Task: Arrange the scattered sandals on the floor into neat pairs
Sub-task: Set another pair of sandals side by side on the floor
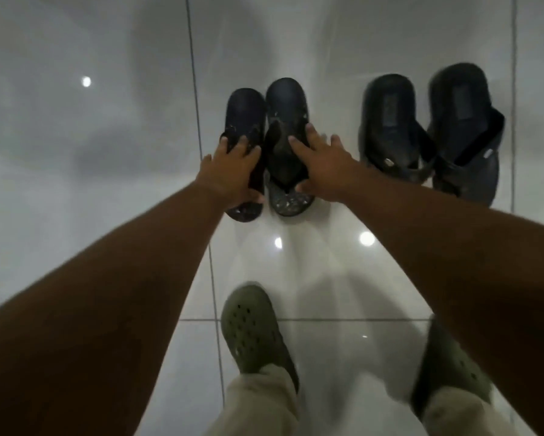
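Two dark flip-flop sandals lie side by side on the white tiled floor, toes toward me. My left hand (233, 171) grips the smaller left sandal (245, 111) across its strap. My right hand (321, 166) lies spread over the strap of the right sandal (286, 99), thumb at its near edge. To the right, a second pair stands together: a black slide sandal (387, 114) and its mate (462, 121), heels away from me.
My own feet in olive green clogs stand close below, the left clog (255, 332) and the right clog (447, 366) partly hidden by my forearm. Glossy white floor tiles (91, 136) with dark grout lines stretch left and behind the sandals.
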`<action>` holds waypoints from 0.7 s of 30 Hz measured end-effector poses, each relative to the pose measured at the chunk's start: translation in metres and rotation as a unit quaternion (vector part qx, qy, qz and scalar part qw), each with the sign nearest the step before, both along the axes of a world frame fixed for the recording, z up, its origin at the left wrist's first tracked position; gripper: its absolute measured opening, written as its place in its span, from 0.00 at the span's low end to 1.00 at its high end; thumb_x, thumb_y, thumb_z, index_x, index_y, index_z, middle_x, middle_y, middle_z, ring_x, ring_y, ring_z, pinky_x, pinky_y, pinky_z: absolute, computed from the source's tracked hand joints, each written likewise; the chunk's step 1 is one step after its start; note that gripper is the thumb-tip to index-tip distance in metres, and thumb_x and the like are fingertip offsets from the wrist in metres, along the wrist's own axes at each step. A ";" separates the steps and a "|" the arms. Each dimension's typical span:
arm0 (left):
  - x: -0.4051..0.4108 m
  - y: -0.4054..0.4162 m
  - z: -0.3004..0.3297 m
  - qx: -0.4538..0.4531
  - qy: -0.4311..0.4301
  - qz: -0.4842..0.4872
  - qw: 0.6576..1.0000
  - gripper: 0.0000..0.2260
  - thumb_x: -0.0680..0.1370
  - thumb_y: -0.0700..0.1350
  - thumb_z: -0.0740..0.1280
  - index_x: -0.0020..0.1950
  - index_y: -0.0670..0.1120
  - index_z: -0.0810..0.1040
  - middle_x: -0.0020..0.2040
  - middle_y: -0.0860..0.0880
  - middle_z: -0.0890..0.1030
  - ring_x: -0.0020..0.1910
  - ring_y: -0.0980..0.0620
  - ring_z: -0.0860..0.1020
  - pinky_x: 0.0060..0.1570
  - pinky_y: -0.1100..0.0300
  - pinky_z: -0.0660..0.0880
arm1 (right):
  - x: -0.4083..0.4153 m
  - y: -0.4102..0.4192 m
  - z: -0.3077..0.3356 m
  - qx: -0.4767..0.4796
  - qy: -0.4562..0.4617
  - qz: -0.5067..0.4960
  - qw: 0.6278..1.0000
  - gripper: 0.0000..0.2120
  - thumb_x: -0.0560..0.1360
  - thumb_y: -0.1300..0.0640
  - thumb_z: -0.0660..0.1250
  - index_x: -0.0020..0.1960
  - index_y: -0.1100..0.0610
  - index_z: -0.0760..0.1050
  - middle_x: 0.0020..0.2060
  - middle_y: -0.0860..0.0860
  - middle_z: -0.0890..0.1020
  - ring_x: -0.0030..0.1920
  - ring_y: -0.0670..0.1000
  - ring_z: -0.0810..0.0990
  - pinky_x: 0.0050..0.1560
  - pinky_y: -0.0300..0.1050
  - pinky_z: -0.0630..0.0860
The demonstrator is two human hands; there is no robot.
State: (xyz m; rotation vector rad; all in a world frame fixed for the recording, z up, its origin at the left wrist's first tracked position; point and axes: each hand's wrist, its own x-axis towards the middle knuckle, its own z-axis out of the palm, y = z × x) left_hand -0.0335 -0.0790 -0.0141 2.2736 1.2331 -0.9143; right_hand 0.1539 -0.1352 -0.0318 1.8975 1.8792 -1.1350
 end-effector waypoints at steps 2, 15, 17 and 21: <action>-0.015 0.003 -0.024 -0.034 -0.012 -0.036 0.999 0.43 0.74 0.58 0.69 0.80 0.50 0.48 0.81 0.46 0.53 0.79 0.36 0.48 0.74 0.39 0.59 | -0.014 0.005 -0.023 -0.006 -0.034 0.010 0.999 0.41 0.75 0.50 0.69 0.79 0.50 0.47 0.79 0.55 0.39 0.76 0.69 0.49 0.75 0.59 0.54; -0.195 0.014 -0.051 -0.021 -0.065 0.079 0.995 0.32 0.77 0.44 0.68 0.79 0.49 0.58 0.80 0.50 0.59 0.80 0.43 0.50 0.73 0.44 0.63 | -0.197 0.012 -0.052 -0.003 -0.040 0.067 0.997 0.37 0.78 0.57 0.63 0.79 0.51 0.44 0.79 0.50 0.39 0.77 0.66 0.48 0.73 0.60 0.63; -0.233 0.018 -0.050 -0.027 -0.051 0.098 0.994 0.32 0.77 0.46 0.67 0.79 0.49 0.57 0.80 0.50 0.59 0.80 0.43 0.49 0.74 0.44 0.62 | -0.235 0.024 -0.054 -0.004 -0.032 0.072 0.997 0.38 0.78 0.57 0.63 0.79 0.51 0.44 0.79 0.49 0.39 0.77 0.66 0.47 0.72 0.60 0.64; -0.282 0.029 -0.051 -0.017 -0.039 0.104 0.994 0.32 0.78 0.47 0.67 0.79 0.48 0.58 0.79 0.49 0.61 0.80 0.43 0.49 0.74 0.44 0.61 | -0.282 0.043 -0.056 -0.013 -0.036 0.059 0.998 0.38 0.78 0.58 0.64 0.79 0.52 0.43 0.79 0.49 0.39 0.77 0.67 0.46 0.72 0.62 0.64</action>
